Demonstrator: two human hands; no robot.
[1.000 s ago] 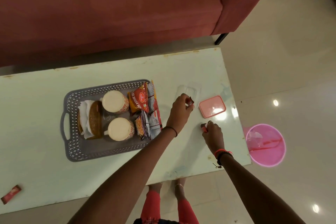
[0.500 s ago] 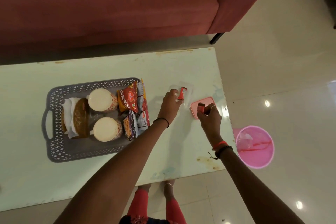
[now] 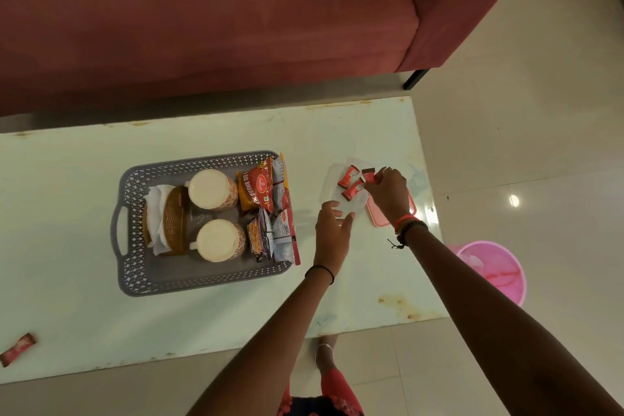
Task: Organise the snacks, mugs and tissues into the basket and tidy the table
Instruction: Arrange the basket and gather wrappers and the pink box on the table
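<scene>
Step in hand: small red chocolate bars are being gathered into a clear plastic box on the worktop, just right of the grey basket.
Right hand: fingers pinched on one red bar at the box's right edge, seemingly setting it in beside the two bars already there.
Left hand: open, fingers spread and empty, resting at the box's near edge; whether it touches the box is hard to tell through the clear plastic.
Basket: already holds two mugs, a tissue holder with tissues, and several snack packets.
Lid: the pink lid lies just right of the box, partly under the right wrist.
Stray item: one more red bar lies well apart at the worktop's near left corner.
Next move calls for: letting go of the bar inside the box, fetching the stray one, then fitting the lid and lifting the box into the basket.
Change from half a second ago: the left hand has let go of its bar, now in the box, and drawn back; the right hand has carried its bar from over the lid to the box.
</scene>
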